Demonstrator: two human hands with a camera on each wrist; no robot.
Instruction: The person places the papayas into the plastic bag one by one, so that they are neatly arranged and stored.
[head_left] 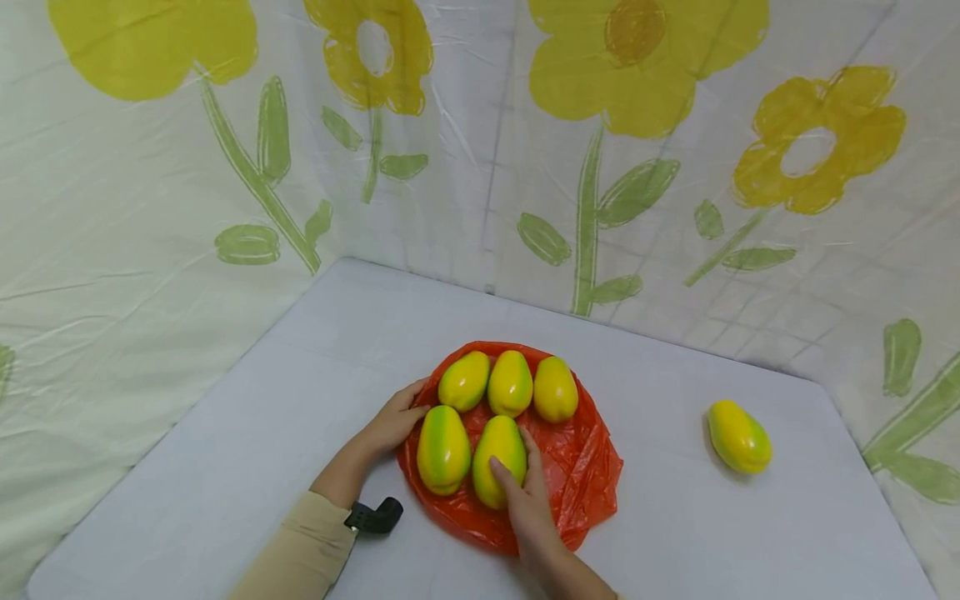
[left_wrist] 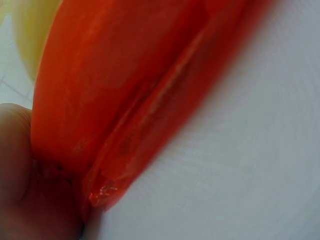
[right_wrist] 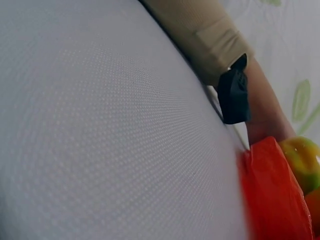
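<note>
A red plastic bag (head_left: 570,467) lies spread round on the table, with several yellow-green papayas (head_left: 444,450) in it: a back row of three and two in front. My left hand (head_left: 393,423) grips the bag's left edge; in the left wrist view the thumb (left_wrist: 14,155) lies against the red plastic (left_wrist: 115,80). At the front, my right hand (head_left: 531,504) holds the right-hand papaya (head_left: 498,454), its thumb over the near side and its fingers along the right. The right wrist view shows the bag's side (right_wrist: 275,195) but not the right hand.
One more papaya (head_left: 739,437) lies on the white table (head_left: 660,517), well to the right of the bag. Curtains printed with yellow flowers (head_left: 630,50) hang behind the table and at its sides. A black wrist camera (head_left: 377,516) sits by the left sleeve.
</note>
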